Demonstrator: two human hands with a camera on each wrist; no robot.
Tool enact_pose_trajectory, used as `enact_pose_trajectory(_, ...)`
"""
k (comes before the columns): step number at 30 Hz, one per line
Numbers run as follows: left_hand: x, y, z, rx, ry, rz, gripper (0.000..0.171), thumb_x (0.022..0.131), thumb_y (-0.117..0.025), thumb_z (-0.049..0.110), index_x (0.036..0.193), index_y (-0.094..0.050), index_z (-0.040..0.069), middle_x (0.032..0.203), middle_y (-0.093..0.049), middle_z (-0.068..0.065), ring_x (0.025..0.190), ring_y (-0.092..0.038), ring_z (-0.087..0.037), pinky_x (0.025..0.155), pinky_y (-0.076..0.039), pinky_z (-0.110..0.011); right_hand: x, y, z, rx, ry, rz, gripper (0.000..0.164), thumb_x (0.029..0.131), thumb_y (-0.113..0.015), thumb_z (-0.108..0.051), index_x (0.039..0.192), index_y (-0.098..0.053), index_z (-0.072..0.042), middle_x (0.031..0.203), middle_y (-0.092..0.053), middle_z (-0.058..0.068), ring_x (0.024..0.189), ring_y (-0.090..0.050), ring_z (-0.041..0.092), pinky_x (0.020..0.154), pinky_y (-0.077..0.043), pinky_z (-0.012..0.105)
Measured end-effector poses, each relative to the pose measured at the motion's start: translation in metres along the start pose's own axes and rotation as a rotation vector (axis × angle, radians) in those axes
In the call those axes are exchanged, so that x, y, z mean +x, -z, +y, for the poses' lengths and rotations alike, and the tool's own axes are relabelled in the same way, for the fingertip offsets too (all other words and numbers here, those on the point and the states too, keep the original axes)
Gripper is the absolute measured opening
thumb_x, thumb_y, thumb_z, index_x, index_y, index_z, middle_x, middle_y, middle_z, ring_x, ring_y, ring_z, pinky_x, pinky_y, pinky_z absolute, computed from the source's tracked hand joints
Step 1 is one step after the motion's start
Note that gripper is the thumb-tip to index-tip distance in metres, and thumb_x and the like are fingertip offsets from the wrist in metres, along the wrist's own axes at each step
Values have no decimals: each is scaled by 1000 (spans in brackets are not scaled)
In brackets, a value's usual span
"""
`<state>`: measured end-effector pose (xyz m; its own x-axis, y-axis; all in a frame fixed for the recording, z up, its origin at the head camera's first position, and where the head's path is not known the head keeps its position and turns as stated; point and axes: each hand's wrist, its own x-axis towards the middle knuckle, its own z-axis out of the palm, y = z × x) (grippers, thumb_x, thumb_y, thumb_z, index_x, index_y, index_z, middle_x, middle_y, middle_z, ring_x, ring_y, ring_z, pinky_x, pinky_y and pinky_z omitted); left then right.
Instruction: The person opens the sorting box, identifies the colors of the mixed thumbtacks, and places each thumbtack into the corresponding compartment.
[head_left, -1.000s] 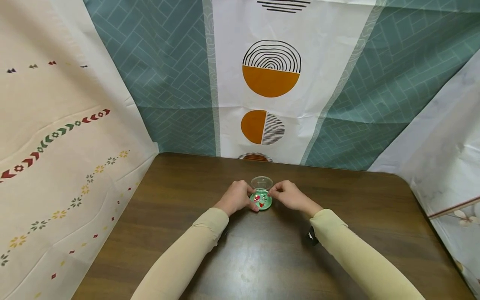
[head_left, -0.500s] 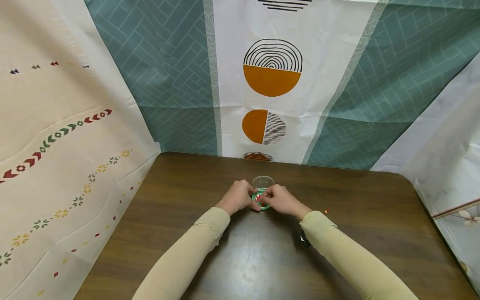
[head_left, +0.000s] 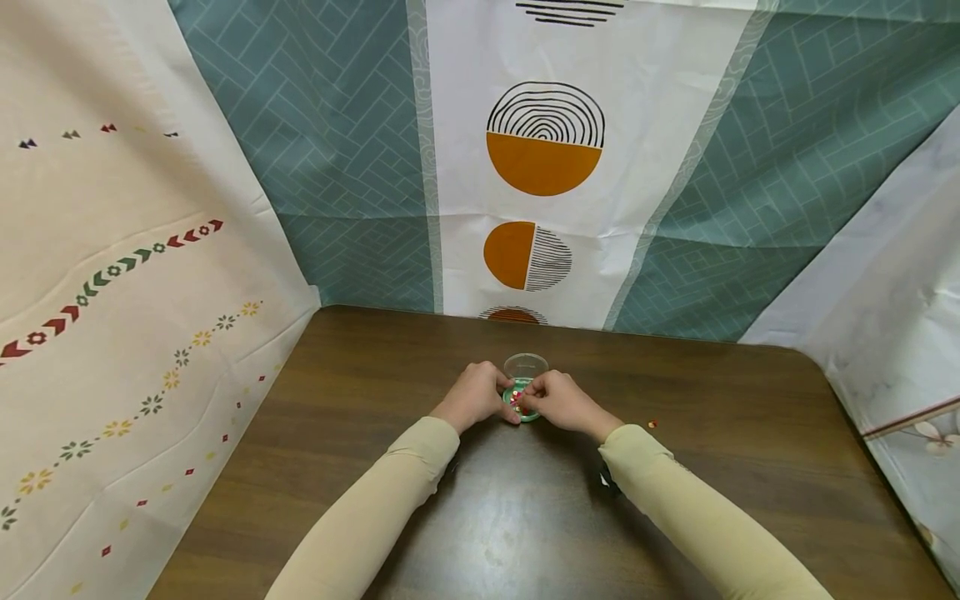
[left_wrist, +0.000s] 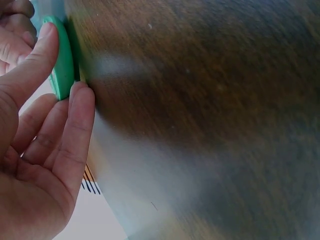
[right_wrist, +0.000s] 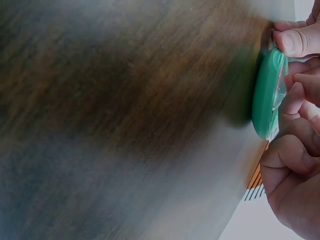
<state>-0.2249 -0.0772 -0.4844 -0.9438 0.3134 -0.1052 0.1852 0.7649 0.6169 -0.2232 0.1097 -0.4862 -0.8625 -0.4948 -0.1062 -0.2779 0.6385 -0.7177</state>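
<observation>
A small round green case [head_left: 531, 418] stands on the table with its clear lid [head_left: 527, 363] raised at the back. Small red and pale pieces [head_left: 515, 397] lie inside it. My left hand [head_left: 474, 395] grips the case at its left side; in the left wrist view the thumb lies along the green rim [left_wrist: 62, 65] with fingers below. My right hand [head_left: 566, 403] reaches over the case from the right, its thumb and fingertips pinched together around a small red piece, mostly hidden by the fingers. The right wrist view shows these fingertips at the open face of the green case [right_wrist: 265, 95].
A tiny red and yellow piece [head_left: 652, 424] lies on the brown wooden table [head_left: 735, 417], right of my right hand. Patterned cloths [head_left: 360, 167] hang behind the table and at both sides.
My right hand has moved left from the case's right rim to over its inside, covering part of it. The left hand keeps its grip. The tiny piece on the table has come into view beyond the sleeve.
</observation>
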Motion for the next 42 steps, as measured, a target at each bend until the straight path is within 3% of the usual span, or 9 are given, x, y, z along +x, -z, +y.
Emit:
enact_pose_trajectory(15, -1, 0, 1, 7, 7, 0, 61, 51, -88, 40, 104, -72, 17, 101, -66, 8, 93, -56, -8, 76, -44, -22, -6, 16, 3, 19, 18, 45, 16, 90, -61, -23, 86, -70, -10, 76, -63, 2, 59, -46, 11, 52, -38, 26)
enact_pose_trajectory(22, -1, -1, 0, 11, -3, -2, 61, 50, -89, 41, 104, -72, 17, 99, -66, 8, 92, -56, -8, 78, -43, -23, -19, 47, 8, 5, 42, 124, 14, 90, -61, -24, 90, -71, -14, 86, -65, -3, 74, -54, 11, 63, -45, 30)
enact_pose_trajectory(27, -2, -1, 0, 20, -9, 1, 62, 50, -89, 40, 104, -72, 16, 101, -65, 9, 95, -56, -10, 81, -43, -24, -37, 79, 14, -20, 8, 167, 11, 91, -61, -26, 91, -70, -19, 91, -65, -3, 77, -56, 13, 66, -46, 33)
enact_pose_trajectory(34, 0, -2, -1, 19, -23, 13, 62, 50, -89, 39, 104, -72, 16, 102, -65, 10, 96, -56, -10, 80, -43, -24, -67, 114, 47, -91, -69, 112, 20, 92, -59, -29, 99, -69, -13, 95, -64, -2, 86, -58, 15, 73, -46, 33)
enact_pose_trajectory(37, 0, -2, -1, 16, -19, 9, 61, 50, -89, 39, 104, -72, 16, 102, -65, 10, 97, -56, -11, 80, -43, -24, -81, 119, 64, -122, -90, 79, 20, 91, -61, -26, 99, -68, -9, 92, -64, -4, 83, -58, 12, 73, -46, 34)
enact_pose_trajectory(42, 0, -1, -1, 19, -11, 0, 63, 51, -89, 41, 106, -71, 17, 104, -65, 9, 98, -55, -11, 80, -43, -23, -104, 120, 86, -84, -154, -2, 18, 84, -68, -16, 98, -68, -5, 85, -65, 0, 78, -60, 15, 70, -47, 32)
